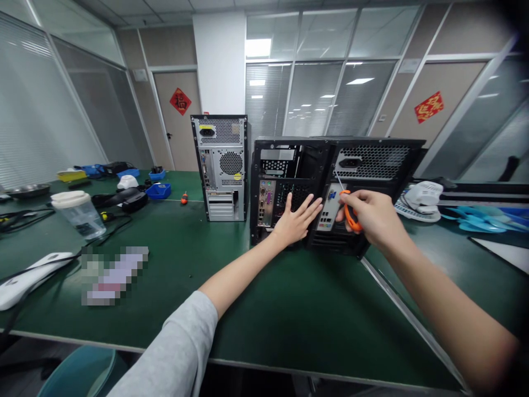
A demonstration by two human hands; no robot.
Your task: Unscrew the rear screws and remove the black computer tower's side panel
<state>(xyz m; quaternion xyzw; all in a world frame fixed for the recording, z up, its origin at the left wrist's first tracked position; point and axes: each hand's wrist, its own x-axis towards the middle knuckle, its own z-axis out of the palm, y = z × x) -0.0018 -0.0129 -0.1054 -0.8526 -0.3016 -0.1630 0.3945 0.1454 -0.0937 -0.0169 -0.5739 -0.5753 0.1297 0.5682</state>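
Observation:
Two black computer cases stand side by side with their backs toward me. My left hand (298, 219) lies with spread fingers against the back of the left black computer case (316, 165). In my right hand (367, 215) is a screwdriver with an orange handle (352, 214), gripped in closed fingers. Its thin shaft points up and left, and the tip is near the upper left of the right black computer case (374, 157), below the power socket (350, 163). Whether the tip touches a screw I cannot tell. A grey computer case (223, 165) stands upright farther left.
A water cup (80, 215), a white handheld device (35, 275) with cables and a blurred-out object (115, 275) lie at left. Blue bins (158, 191) and a small orange tool (184, 198) are farther back. A white fan (421, 199) and blue fan blades (483, 219) lie at right.

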